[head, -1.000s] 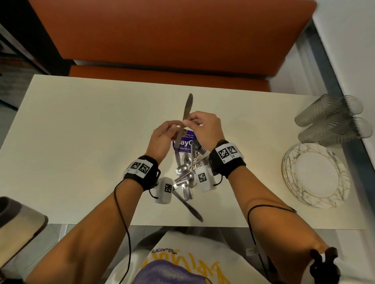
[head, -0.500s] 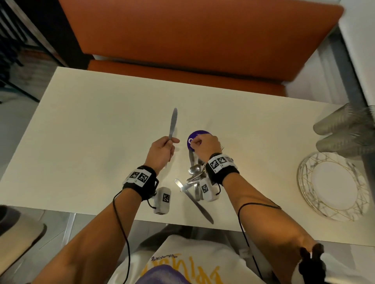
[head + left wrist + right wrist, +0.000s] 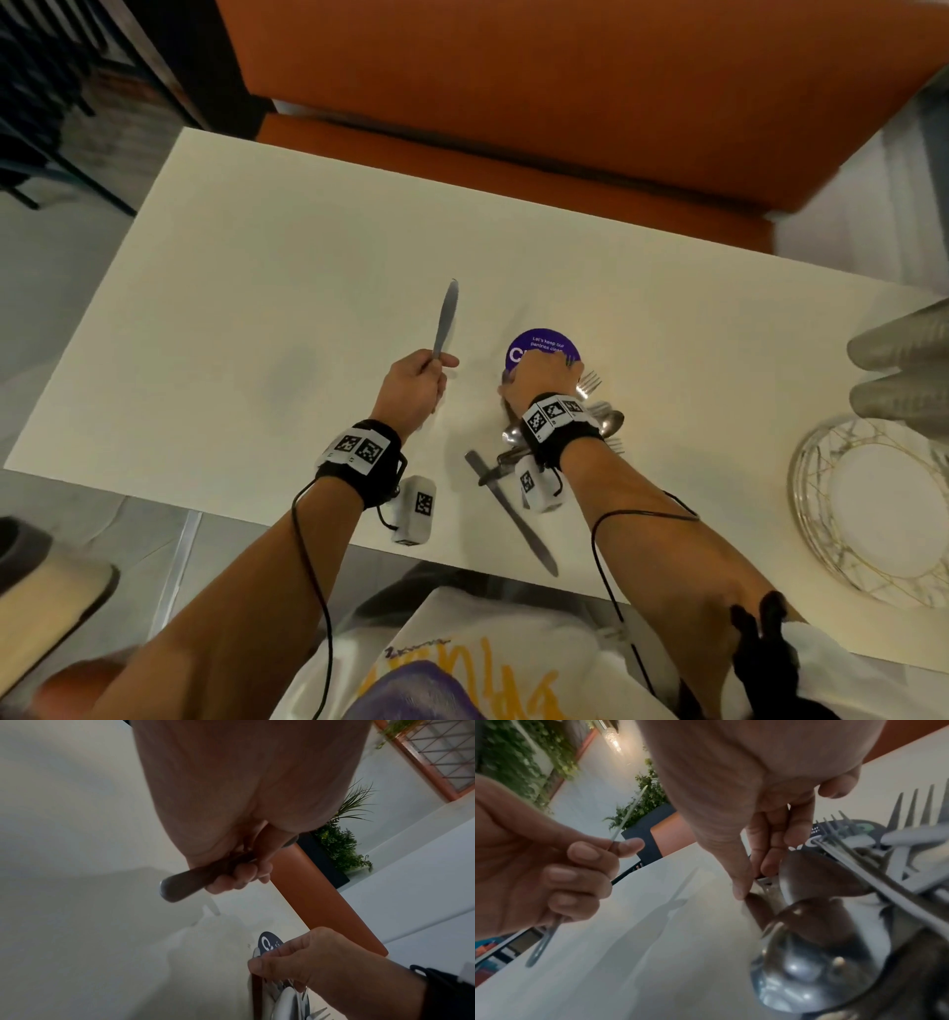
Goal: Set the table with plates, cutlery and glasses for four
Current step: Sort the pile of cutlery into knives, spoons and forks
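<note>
- Two bare hands work over the middle of a cream table (image 3: 231, 288), each wrist strapped with a black band carrying printed markers.
- The left hand (image 3: 411, 390) is curled round the handle of a table knife (image 3: 445, 318), thumb laid along it; the blade points away from the person, toward the orange bench (image 3: 565, 103), and the knife is clear of the tabletop.
- The right hand (image 3: 539, 380) reaches down into a cutlery pile (image 3: 595, 416) just beside the left hand; in the right wrist view its thumb and fingers (image 3: 770, 850) pinch the end of one metal piece, which one I cannot tell.
- The pile holds spoons (image 3: 808, 973) and forks (image 3: 916, 817) lying crossed over one another, partly on a round purple coaster (image 3: 539, 344) with white print.
- A second knife (image 3: 513, 514) lies flat near the table's near edge, its tip toward the person.
- A stack of white plates with gold line pattern (image 3: 821, 514) sits at the right end of the table, well apart from the hands.
- Clear ribbed glasses (image 3: 904, 370) lie on their sides just beyond the plates.
</note>
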`<control>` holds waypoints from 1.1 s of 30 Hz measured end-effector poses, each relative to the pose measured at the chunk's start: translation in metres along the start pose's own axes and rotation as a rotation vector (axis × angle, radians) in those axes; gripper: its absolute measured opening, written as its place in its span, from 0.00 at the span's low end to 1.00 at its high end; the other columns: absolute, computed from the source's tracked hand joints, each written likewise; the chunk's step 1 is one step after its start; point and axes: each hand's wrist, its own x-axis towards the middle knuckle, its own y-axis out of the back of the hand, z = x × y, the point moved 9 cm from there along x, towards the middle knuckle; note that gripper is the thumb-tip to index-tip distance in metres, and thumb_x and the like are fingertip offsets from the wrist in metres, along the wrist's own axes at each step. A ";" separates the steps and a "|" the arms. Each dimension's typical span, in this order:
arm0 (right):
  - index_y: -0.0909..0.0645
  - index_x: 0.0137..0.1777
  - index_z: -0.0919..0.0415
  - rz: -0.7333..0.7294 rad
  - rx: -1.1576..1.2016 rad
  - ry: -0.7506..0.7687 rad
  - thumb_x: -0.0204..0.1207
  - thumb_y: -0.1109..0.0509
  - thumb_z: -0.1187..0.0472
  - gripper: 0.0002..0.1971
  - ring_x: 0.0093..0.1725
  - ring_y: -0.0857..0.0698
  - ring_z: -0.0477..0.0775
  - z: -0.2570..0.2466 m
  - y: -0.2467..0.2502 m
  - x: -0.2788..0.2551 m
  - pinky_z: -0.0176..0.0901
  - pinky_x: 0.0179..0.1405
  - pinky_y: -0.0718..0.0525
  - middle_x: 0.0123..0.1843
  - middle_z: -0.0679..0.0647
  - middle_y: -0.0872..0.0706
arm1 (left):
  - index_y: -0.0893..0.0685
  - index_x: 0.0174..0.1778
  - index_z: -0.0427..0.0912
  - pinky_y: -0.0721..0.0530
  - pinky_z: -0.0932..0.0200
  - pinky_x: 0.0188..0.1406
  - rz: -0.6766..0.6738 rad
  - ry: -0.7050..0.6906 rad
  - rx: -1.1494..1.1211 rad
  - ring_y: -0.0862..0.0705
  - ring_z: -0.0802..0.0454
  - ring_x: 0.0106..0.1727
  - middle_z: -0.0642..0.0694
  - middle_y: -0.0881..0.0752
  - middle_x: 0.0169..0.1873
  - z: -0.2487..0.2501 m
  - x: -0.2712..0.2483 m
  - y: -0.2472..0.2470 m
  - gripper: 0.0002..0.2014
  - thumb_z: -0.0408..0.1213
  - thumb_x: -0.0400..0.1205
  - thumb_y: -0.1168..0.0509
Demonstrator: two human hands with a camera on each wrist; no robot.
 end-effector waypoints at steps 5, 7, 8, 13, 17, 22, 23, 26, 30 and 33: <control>0.18 0.65 0.59 -0.008 0.036 0.028 0.83 0.37 0.40 0.24 0.73 0.22 0.64 -0.010 -0.003 0.008 0.67 0.78 0.33 0.64 0.58 0.13 | 0.12 0.53 0.39 0.25 0.56 0.29 0.012 0.025 -0.006 0.27 0.53 0.26 0.53 0.23 0.23 -0.004 0.004 0.002 0.16 0.29 0.90 0.47; 0.16 0.63 0.58 -0.021 0.036 0.032 0.83 0.38 0.40 0.23 0.73 0.22 0.63 -0.013 -0.005 0.010 0.67 0.79 0.33 0.64 0.58 0.13 | 0.12 0.52 0.39 0.26 0.56 0.29 0.013 0.032 -0.008 0.27 0.53 0.26 0.53 0.23 0.23 -0.005 0.004 0.003 0.16 0.30 0.90 0.47; 0.16 0.63 0.58 -0.021 0.037 0.030 0.84 0.38 0.40 0.23 0.73 0.22 0.63 -0.013 -0.005 0.011 0.66 0.79 0.34 0.64 0.58 0.13 | 0.12 0.53 0.39 0.25 0.56 0.29 0.013 0.032 -0.005 0.26 0.53 0.27 0.52 0.23 0.24 -0.004 0.004 0.004 0.16 0.30 0.90 0.47; 0.12 0.60 0.54 -0.012 0.196 0.019 0.80 0.28 0.49 0.14 0.63 0.14 0.61 -0.009 -0.001 0.015 0.61 0.73 0.22 0.57 0.55 0.10 | 0.12 0.51 0.40 0.24 0.57 0.30 0.017 0.031 0.009 0.25 0.53 0.27 0.51 0.22 0.26 -0.006 0.006 0.004 0.16 0.31 0.91 0.47; 0.07 0.50 0.56 0.046 0.561 -0.006 0.78 0.23 0.53 0.08 0.51 0.09 0.59 0.002 0.009 0.021 0.51 0.57 0.10 0.49 0.54 0.07 | 0.13 0.55 0.37 0.23 0.57 0.29 0.015 0.022 0.006 0.24 0.52 0.26 0.48 0.21 0.28 -0.003 0.005 0.003 0.15 0.30 0.92 0.47; 0.06 0.50 0.57 0.131 0.910 -0.007 0.75 0.20 0.58 0.06 0.45 0.10 0.49 0.022 0.038 0.030 0.28 0.41 0.20 0.47 0.50 0.06 | 0.14 0.59 0.37 0.19 0.58 0.32 0.006 0.016 0.004 0.21 0.51 0.28 0.45 0.17 0.31 0.000 0.005 0.003 0.14 0.30 0.91 0.46; 0.07 0.50 0.56 0.137 0.960 -0.010 0.75 0.20 0.57 0.06 0.45 0.10 0.48 0.026 0.044 0.032 0.25 0.39 0.21 0.46 0.48 0.07 | 0.14 0.58 0.37 0.19 0.56 0.34 0.000 0.019 0.004 0.20 0.50 0.29 0.45 0.16 0.32 0.000 0.005 0.002 0.14 0.30 0.91 0.46; 0.08 0.54 0.58 0.129 1.087 -0.011 0.76 0.20 0.52 0.11 0.43 0.11 0.46 0.037 0.061 0.036 0.34 0.43 0.16 0.47 0.48 0.08 | 0.13 0.56 0.39 0.17 0.50 0.39 -0.013 0.021 -0.006 0.17 0.47 0.32 0.44 0.13 0.33 -0.001 0.010 -0.001 0.14 0.30 0.91 0.46; 0.09 0.54 0.60 0.127 1.238 0.060 0.80 0.24 0.56 0.09 0.35 0.10 0.45 0.045 0.083 0.029 0.38 0.37 0.17 0.46 0.53 0.06 | 0.13 0.55 0.41 0.14 0.45 0.45 -0.013 0.026 -0.019 0.11 0.44 0.39 0.43 0.10 0.37 0.007 0.016 -0.004 0.16 0.29 0.90 0.48; 0.10 0.56 0.62 0.201 1.285 0.101 0.82 0.26 0.57 0.09 0.38 0.10 0.46 0.053 0.102 0.018 0.38 0.36 0.18 0.47 0.55 0.06 | 0.13 0.58 0.38 0.13 0.46 0.48 -0.020 0.011 -0.033 0.09 0.44 0.43 0.40 0.09 0.40 0.021 0.018 -0.009 0.17 0.29 0.92 0.49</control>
